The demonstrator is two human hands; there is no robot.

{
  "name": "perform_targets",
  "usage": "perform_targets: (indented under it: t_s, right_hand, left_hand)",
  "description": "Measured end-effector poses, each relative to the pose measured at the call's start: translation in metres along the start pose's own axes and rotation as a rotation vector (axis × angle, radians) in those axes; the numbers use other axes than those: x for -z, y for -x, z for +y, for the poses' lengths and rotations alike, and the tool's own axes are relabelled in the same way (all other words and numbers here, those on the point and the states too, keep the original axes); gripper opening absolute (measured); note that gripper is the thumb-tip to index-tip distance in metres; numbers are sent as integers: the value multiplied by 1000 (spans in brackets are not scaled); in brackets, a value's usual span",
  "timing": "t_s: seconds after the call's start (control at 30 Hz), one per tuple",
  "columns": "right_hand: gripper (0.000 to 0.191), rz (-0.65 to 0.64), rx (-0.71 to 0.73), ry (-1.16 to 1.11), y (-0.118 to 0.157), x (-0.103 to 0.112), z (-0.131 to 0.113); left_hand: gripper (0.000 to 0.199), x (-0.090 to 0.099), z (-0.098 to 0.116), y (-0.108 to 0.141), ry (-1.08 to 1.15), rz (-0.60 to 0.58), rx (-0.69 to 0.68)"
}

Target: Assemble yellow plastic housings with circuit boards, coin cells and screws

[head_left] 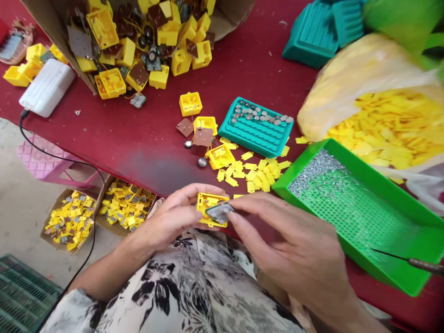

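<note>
Near the table's front edge, my left hand (pixel 176 213) is closed around a small yellow plastic case (pixel 203 202), its open side facing up. Between thumb and fingers, my right hand (pixel 287 240) pinches a small grey-green circuit board (pixel 219 212), tilted over the case and partly inside it. Just beyond the hands lie a yellow case with wires (pixel 221 157), a round speaker (pixel 202 162) and a brown board (pixel 203 137). Loose yellow covers (pixel 260 175) are scattered to their right.
A teal tray (pixel 256 138) carries button cells. On the right stand a green basket (pixel 367 180) of screws, a screwdriver (pixel 421 264) and a bag of yellow pieces (pixel 329 92). A cardboard box (pixel 229 23) holds cases at the back; a white power bank (pixel 47 88) trails a cable.
</note>
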State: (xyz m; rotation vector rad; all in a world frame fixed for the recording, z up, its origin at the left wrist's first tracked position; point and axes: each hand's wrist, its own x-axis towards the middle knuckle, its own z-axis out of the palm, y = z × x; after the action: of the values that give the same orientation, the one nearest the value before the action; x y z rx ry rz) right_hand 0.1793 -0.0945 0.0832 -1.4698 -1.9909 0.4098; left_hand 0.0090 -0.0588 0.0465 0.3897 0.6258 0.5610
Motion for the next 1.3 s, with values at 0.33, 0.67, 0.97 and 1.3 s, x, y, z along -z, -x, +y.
perform_targets:
  t_s: [0.33,0.67,0.97,1.3]
  right_hand:
    - [16,-52,42,-69,2,4,2]
    - [16,-137,101,-93,-2,11,10]
    - [13,-52,-46,-76,1,6,6]
    - [13,-18,32,-55,3,3,11]
  left_hand:
    - [34,-7,3,0,-53,17,41]
    - [41,-9,4,-4,-87,-19,17]
    - [30,-10,3,-6,-97,42,10]
    - [33,-12,3,-9,-153,83,-62]
